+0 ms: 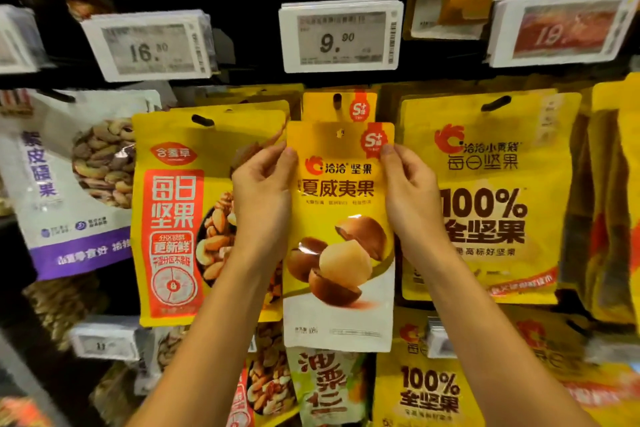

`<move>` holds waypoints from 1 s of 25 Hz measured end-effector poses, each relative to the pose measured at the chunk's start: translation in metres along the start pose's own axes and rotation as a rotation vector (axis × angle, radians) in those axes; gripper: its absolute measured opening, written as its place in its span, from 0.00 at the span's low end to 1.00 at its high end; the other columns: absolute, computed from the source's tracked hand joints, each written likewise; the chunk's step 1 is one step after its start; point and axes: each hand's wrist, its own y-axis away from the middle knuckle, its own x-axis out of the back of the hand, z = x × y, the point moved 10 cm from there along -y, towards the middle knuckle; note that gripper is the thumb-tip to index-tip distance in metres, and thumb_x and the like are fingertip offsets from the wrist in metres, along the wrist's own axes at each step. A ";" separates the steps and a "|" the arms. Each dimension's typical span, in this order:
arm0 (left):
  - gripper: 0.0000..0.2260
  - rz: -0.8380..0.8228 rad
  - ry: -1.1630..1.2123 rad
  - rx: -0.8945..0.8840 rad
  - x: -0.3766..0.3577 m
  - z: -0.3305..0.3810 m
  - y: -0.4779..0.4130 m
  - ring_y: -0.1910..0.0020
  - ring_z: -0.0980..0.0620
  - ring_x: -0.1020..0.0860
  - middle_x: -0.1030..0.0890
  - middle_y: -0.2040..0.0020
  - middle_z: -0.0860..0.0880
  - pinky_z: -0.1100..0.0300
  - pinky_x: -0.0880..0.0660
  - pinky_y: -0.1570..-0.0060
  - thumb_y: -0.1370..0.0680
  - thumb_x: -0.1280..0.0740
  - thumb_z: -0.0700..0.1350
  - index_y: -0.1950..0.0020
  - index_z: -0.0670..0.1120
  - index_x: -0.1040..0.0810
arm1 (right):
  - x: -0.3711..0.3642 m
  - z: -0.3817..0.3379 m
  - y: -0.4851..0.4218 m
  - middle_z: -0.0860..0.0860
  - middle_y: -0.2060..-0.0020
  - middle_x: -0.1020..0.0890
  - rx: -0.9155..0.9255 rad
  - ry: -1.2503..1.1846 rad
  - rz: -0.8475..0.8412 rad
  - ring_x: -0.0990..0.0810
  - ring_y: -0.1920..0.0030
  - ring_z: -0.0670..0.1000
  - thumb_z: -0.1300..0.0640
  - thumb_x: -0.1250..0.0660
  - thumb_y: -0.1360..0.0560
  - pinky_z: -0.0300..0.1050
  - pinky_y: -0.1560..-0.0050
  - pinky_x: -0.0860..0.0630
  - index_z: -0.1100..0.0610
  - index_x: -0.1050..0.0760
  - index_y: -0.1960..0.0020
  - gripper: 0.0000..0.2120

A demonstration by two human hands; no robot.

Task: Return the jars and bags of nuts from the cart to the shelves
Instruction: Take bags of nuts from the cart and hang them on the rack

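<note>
Simply yellow-and-white macadamia bag (341, 253)

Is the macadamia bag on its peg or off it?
Off, it appears. The left hand and right hand pinch the macadamia bag by its top edges; its hang hole sits below the matching bag hung behind.

Bag (337, 236) between left hand (263, 191), right hand (412, 198)

- Left hand (263, 191), left of macadamia bag (339, 236): bare; forearm bare to frame edge.
- Right hand (412, 198), right of macadamia bag: bare; forearm bare; thumbnail short.
</note>
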 end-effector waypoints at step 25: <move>0.05 0.150 -0.019 -0.096 0.009 0.017 -0.030 0.52 0.51 0.18 0.17 0.57 0.51 0.58 0.20 0.54 0.23 0.34 0.42 0.55 0.50 0.19 | 0.000 -0.024 -0.025 0.40 0.65 0.23 0.068 0.036 0.154 0.24 0.66 0.31 0.57 0.45 0.19 0.25 0.65 0.28 0.47 0.28 0.61 0.15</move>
